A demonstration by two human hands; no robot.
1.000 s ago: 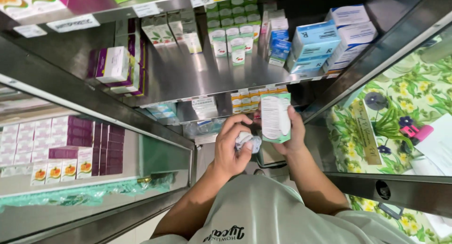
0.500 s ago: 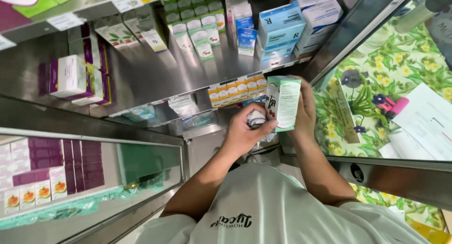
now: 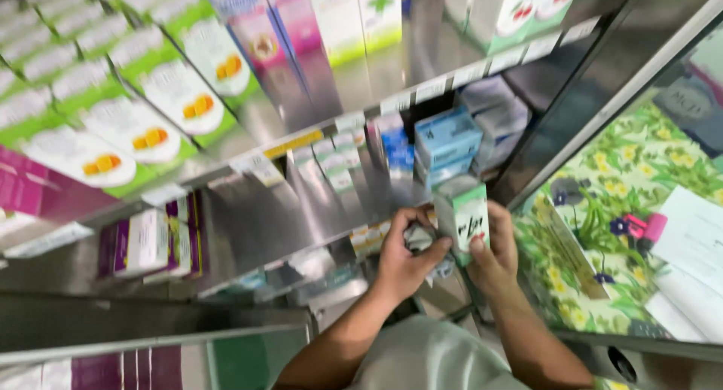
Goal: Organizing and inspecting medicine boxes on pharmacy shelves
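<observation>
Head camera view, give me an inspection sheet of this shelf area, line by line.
Surface: steel shelf, partly bare.
Job's things: white and green box; crumpled grey cloth.
Clutter: blue boxes, purple and white boxes, green and white boxes.
Grippers: left hand closed on the cloth; right hand closed on the box.
Cables: nothing seen.
Surroundings: floral cloth with white papers at right.

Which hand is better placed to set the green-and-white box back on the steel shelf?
Right, probably. The right hand already grips the green-and-white box upright beside the steel shelf; the left hand is closed around a crumpled grey cloth.
</observation>
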